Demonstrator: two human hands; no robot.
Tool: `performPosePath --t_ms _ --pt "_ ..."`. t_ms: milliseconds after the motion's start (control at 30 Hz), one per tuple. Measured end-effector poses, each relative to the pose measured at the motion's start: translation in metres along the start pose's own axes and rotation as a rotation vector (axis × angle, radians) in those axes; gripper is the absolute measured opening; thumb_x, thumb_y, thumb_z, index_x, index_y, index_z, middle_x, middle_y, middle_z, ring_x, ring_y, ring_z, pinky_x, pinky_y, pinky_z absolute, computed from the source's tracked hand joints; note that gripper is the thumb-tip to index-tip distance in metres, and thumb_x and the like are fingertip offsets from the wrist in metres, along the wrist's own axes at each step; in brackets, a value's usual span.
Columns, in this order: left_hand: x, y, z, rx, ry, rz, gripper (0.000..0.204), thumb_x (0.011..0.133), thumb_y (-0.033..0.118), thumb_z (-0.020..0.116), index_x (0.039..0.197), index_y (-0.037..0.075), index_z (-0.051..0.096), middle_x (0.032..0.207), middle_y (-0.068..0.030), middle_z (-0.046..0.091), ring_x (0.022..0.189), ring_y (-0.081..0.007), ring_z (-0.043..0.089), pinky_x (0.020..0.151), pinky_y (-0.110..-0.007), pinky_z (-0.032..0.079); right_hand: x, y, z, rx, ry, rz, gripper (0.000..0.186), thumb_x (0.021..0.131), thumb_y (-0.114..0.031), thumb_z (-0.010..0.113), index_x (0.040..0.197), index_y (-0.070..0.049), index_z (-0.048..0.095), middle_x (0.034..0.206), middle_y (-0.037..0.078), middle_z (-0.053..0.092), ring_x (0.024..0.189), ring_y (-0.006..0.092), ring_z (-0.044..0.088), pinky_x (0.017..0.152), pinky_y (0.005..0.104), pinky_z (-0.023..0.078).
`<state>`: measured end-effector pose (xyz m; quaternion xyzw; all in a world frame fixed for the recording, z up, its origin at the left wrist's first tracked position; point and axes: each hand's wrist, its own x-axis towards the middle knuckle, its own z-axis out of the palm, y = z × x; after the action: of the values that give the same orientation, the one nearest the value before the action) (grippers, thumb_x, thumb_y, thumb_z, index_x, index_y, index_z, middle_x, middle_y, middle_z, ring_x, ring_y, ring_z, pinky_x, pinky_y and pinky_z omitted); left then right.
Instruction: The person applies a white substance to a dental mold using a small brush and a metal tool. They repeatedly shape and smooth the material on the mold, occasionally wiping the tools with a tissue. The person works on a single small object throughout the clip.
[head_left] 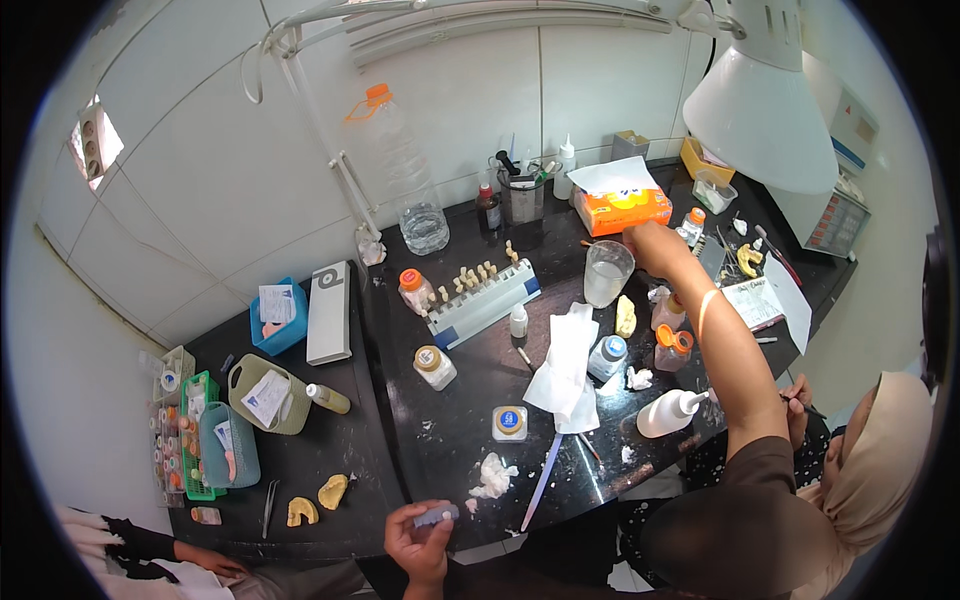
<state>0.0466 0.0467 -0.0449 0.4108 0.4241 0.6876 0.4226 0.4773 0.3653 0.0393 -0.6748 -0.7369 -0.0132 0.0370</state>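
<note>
My left hand [418,545], low at the table's front edge, pinches a small grey-lilac block [436,515] with a pale spot on it. My right hand [655,250] is stretched far across the table, beside a clear glass [608,274] of cloudy liquid and just in front of an orange tissue box [622,208]. Its fingers are bent and mostly hidden, so what they grip cannot be made out. Under that forearm stand an orange-capped jar [673,350] and a white squeeze bottle [670,413]. A white paper towel [562,365] lies left of them.
A rack of tooth shade samples [485,303] stands mid-table. Capped jars [434,368], a lilac-handled tool [542,482] and crumpled tissue [493,476] lie nearer. Yellow dental casts [302,511] and baskets [270,393] are at left. A lamp [760,120] overhangs the right; people sit at both sides.
</note>
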Motion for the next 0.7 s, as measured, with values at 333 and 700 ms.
performPosePath --t_ms 333,700 --pt "0.003 0.000 0.002 -0.039 -0.039 0.005 0.037 0.081 -0.008 0.070 0.111 0.001 0.051 0.101 -0.0191 0.066 0.096 -0.0233 0.066 0.088 -0.036 0.052 0.006 0.002 -0.010 0.112 0.026 -0.129 0.012 0.077 -0.002 0.065 0.088 -0.006 0.063 0.084 0.015 0.068 0.081 0.0357 0.067 0.071 0.0443 0.052" --pt "0.004 -0.010 0.007 -0.176 -0.136 0.072 0.038 0.081 -0.011 0.071 0.113 -0.002 0.053 0.108 -0.0204 0.066 0.103 -0.0239 0.066 0.094 -0.037 0.051 -0.052 -0.045 -0.144 -0.679 0.267 -0.314 0.026 0.085 -0.004 0.055 0.103 -0.011 0.073 0.102 0.016 0.065 0.092 0.0311 0.068 0.083 0.0391 0.055"
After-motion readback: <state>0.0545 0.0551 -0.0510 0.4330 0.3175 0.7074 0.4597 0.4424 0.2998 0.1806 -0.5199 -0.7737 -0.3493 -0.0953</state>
